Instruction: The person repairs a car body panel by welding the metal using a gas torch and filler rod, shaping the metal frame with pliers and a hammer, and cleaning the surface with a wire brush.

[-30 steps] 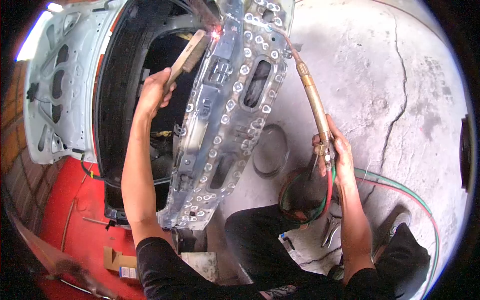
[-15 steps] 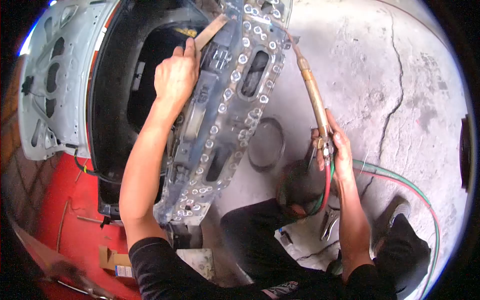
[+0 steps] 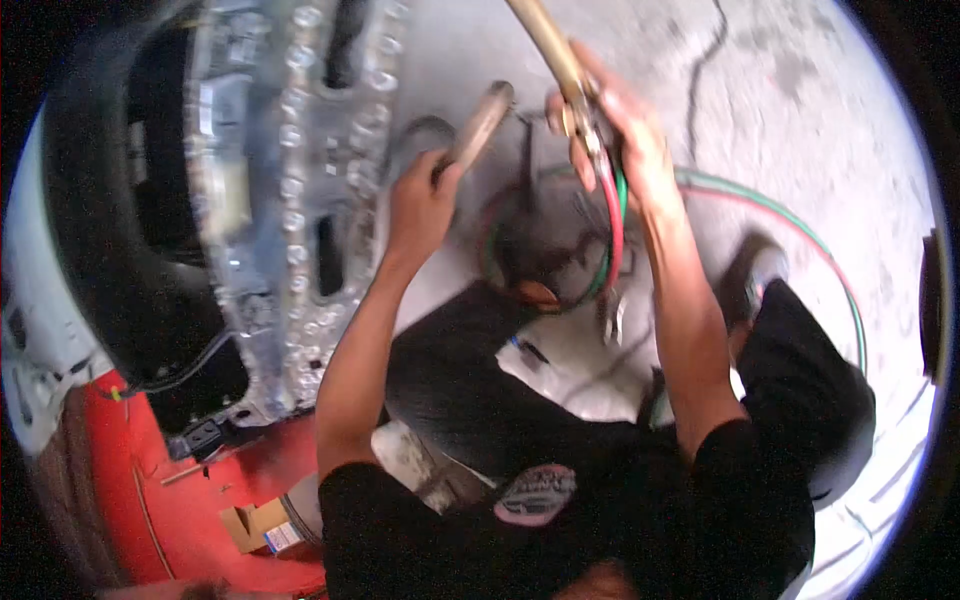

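Observation:
My left hand [image 3: 418, 212] is closed around a flat brown stick [image 3: 482, 128] with a rounded end, held up off the floor to the right of the car panel. Blur hides what the stick is made of. In my right hand [image 3: 638, 140] is a brass gas torch [image 3: 550, 48], gripped near its valves; its tip lies beyond the top edge of the view. A red hose [image 3: 614, 225] and a green hose [image 3: 622, 195] run down from the torch. Left of my left hand stands the bare metal car panel [image 3: 290, 230], dotted with rows of round weld marks.
Coiled hose and a dark, unclear object [image 3: 540, 245] lie on the concrete floor [image 3: 780, 130]. A pair of locking pliers [image 3: 614, 318] is near my legs. An open cardboard box [image 3: 250, 527] sits on the red floor [image 3: 120, 480] at lower left. More hose [image 3: 810, 232] curves to the right.
My left hand has drawn the stick away from the panel, over the floor. My right hand still holds the torch, now away from the panel. The view has turned right.

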A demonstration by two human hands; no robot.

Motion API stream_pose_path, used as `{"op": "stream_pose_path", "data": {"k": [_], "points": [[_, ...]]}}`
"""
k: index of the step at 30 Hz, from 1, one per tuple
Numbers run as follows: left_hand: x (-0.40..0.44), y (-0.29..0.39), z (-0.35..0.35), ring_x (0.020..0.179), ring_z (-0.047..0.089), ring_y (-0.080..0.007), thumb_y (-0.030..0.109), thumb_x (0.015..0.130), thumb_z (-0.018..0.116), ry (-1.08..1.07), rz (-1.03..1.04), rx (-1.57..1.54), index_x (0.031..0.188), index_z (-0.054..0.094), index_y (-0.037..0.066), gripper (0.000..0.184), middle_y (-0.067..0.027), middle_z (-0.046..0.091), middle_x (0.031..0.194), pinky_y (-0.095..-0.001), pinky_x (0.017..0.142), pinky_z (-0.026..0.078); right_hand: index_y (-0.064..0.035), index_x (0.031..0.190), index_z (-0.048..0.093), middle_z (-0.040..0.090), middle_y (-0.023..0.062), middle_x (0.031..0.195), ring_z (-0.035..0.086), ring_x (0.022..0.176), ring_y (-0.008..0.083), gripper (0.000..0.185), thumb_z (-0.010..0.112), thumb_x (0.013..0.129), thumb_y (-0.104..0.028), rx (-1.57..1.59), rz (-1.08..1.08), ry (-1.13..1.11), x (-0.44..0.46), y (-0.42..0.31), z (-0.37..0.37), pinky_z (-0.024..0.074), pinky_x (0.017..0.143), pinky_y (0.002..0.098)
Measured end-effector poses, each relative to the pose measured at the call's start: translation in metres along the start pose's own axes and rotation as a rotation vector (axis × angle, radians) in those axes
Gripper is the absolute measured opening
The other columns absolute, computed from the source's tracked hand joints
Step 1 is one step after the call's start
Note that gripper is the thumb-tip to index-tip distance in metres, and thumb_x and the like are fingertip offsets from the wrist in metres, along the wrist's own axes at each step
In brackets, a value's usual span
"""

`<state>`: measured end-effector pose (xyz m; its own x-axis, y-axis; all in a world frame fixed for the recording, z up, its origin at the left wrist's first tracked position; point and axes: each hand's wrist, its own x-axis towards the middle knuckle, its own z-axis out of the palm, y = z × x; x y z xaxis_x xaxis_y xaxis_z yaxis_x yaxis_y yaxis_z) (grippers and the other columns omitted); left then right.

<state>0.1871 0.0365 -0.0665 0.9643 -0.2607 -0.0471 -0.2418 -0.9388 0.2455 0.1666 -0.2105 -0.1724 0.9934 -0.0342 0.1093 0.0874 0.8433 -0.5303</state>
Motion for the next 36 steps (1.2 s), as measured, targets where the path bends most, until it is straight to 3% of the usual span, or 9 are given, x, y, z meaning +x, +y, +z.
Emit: {"op": "stream_pose_path", "data": {"k": [4,7,12,16,19,29,32,33,36], "points": [[0.02,-0.121,0.179,0.108,0.063,-0.0441,0.026,0.1,0.054,-0.122,-0.418,-0.125,0.119,0.063,0.001,0.033,-0.026,0.066,0.113,-0.0511,0.092,0.047,0.0023,0.154,0.03,0.065,0.0138,0.09,0.057,0.043,0.0122,0.084,0.063,0.095,-0.048,0.002,-0.024,0.082,0.0,-0.025,-0.019,0.0468,0.034,0.0212],[0.035,-0.135,0.226,0.111,0.059,-0.0457,0.021,0.098,0.055,0.252,-0.443,-0.225,0.125,0.059,-0.001,0.034,-0.0278,0.061,0.12,-0.0503,0.096,0.045,0.0023,0.155,0.028,0.065,0.0142,0.089,0.058,0.044,0.0133,0.09,0.065,0.093,-0.052,-0.014,-0.085,0.156,0.006,-0.02,-0.042,0.0494,0.036,0.0226],[0.01,-0.068,0.261,0.102,0.057,-0.047,0.01,0.086,0.064,0.02,0.01,-0.073,0.118,0.061,-0.002,0.034,-0.0283,0.057,0.117,-0.0522,0.096,0.045,-0.0009,0.156,0.026,0.065,0.017,0.091,0.057,0.042,0.0138,0.091,0.065,0.093,-0.053,-0.074,-0.109,0.221,0.006,-0.016,-0.068,0.0487,0.034,0.0222],[-0.04,-0.039,0.375,0.131,0.042,-0.0447,0.051,0.087,0.064,-0.726,0.26,0.12,0.126,0.059,0.005,0.06,-0.0249,0.049,0.135,-0.0668,0.106,0.033,-0.0028,0.158,0.024,0.064,0.0191,0.094,0.055,0.042,0.0143,0.088,0.06,0.095,-0.053,0.038,0.068,0.311,-0.007,-0.001,-0.065,0.0471,0.034,0.0229],[-0.075,-0.019,0.442,0.123,0.048,-0.0391,0.032,0.092,0.056,-0.262,0.242,0.24,0.121,0.061,0.006,0.04,-0.0184,0.055,0.125,-0.0651,0.106,0.035,-0.0053,0.159,0.021,0.065,0.0203,0.093,0.06,0.044,0.019,0.098,0.067,0.089,-0.057,0.061,0.081,0.244,-0.006,-0.01,-0.055,0.0521,0.035,0.0257],[-0.04,0.009,0.331,0.071,0.063,-0.0408,0.019,0.098,0.055,-0.328,0.107,-0.128,0.106,0.06,0.004,0.018,-0.0235,0.061,0.077,-0.054,0.076,0.048,0.0078,0.151,0.034,0.066,0.017,0.092,0.065,0.07,0.0174,0.107,0.071,0.082,-0.065,0.014,0.017,0.14,-0.007,-0.033,-0.04,0.0526,0.048,0.0222],[-0.027,-0.007,0.268,0.064,0.062,-0.0308,0.016,0.099,0.058,0.047,0.256,-0.515,0.105,0.057,0.003,0.014,-0.0147,0.062,0.073,-0.0438,0.06,0.048,0.007,0.152,0.033,0.065,0.0184,0.09,0.065,0.066,0.0177,0.105,0.071,0.083,-0.062,0.061,0.026,0.104,-0.009,-0.037,-0.035,0.0511,0.037,0.0225],[-0.021,0.006,0.206,0.066,0.065,-0.0187,0.017,0.101,0.059,-0.328,-0.184,-0.75,0.11,0.059,0.001,0.018,-0.0101,0.065,0.077,-0.0358,0.06,0.053,0.007,0.152,0.033,0.065,0.0189,0.091,0.065,0.065,0.0179,0.104,0.072,0.083,-0.061,0.094,0.037,0.09,-0.009,-0.036,-0.032,0.0513,0.037,0.0228],[-0.002,0.019,0.087,0.059,0.051,-0.0094,0.016,0.103,0.054,-0.123,-0.243,-0.9,0.104,0.059,0.003,0.014,0.0013,0.049,0.067,-0.0276,0.061,0.049,0.0069,0.151,0.034,0.065,0.021,0.092,0.068,0.065,0.0194,0.102,0.075,0.083,-0.056,0.225,0.081,0.009,-0.006,-0.026,-0.027,0.0522,0.037,0.024]]}}
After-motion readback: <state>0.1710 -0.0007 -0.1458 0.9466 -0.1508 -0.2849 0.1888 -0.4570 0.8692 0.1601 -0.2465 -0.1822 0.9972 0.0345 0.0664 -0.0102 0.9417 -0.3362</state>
